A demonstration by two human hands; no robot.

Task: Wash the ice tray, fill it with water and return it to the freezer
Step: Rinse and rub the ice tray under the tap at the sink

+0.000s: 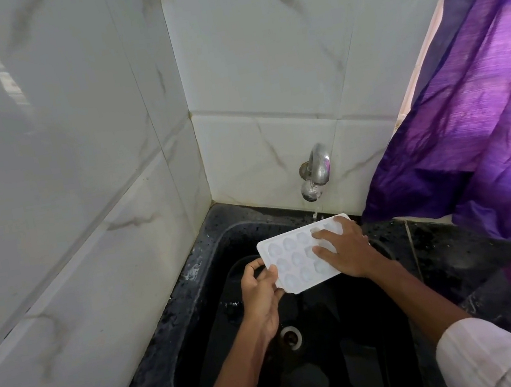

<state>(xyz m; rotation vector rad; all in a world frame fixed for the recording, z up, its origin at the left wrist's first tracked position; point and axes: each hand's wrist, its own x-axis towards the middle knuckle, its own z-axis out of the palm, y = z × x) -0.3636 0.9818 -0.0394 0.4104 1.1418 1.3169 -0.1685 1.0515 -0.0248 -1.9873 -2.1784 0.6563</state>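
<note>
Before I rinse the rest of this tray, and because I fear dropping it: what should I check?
1. Left hand grips the ice tray at its left end: ok.
2. Right hand lies flat on the cavities: ok.
3. Tap running, water stream meeting the tray's far edge: ok.
4. Tray held over the sink: ok.
5. Cavities clean: cannot tell.

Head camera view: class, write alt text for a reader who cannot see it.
A person holds a white ice tray under a thin stream from a wall tap above a black sink. The left hand grips its left end; the right hand lies with spread fingers on the cells. A purple curtain hangs at right.
</note>
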